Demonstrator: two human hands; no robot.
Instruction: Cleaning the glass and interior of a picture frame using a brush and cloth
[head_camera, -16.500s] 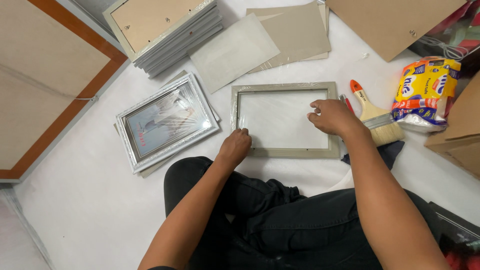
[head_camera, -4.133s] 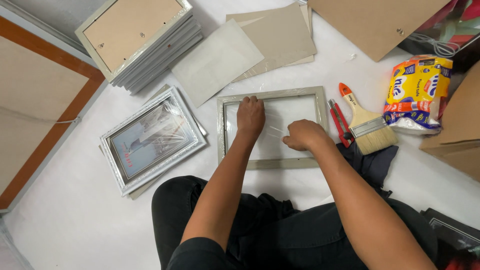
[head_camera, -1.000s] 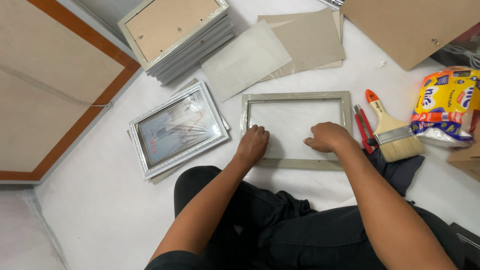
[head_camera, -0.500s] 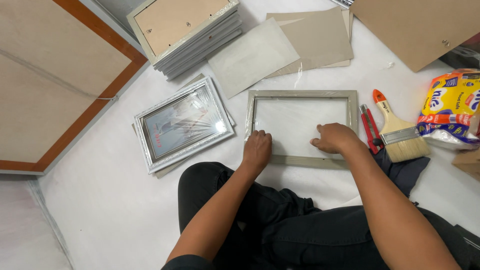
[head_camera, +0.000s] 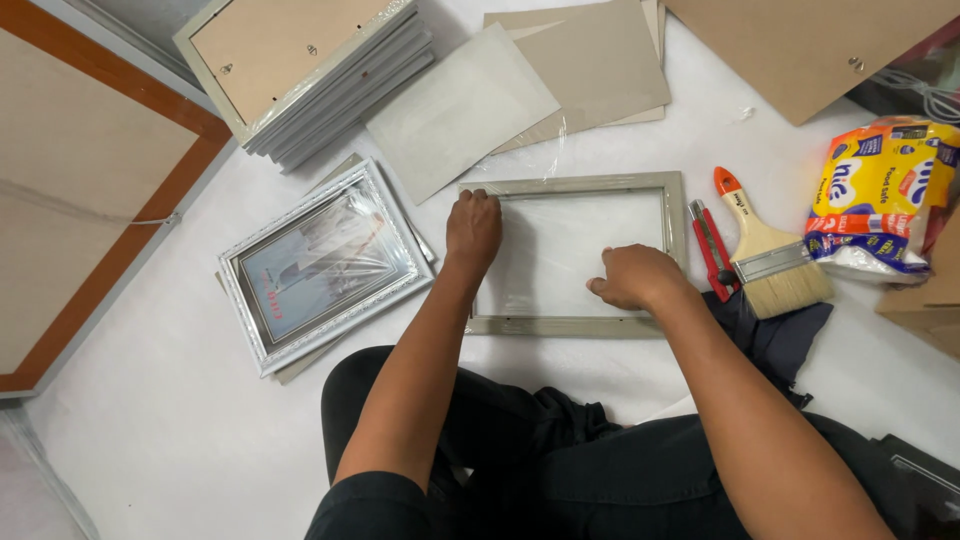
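While the grey frame (head_camera: 575, 255) lies face-down on the white floor just beyond the person's knees, the right hand (head_camera: 632, 277) presses curled fingers on its clear pane and the left hand (head_camera: 473, 226) rests closed at its top-left corner, gripping nothing I can make out. No backing board (head_camera: 460, 108) is fitted yet; loose ones lie beyond the frame.

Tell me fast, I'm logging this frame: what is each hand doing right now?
Left hand: curled, fingers on the top left corner of the grey frame; no clear grasp.
Right hand: curled, fingertips pressing the clear sheet inside the frame; holding nothing.
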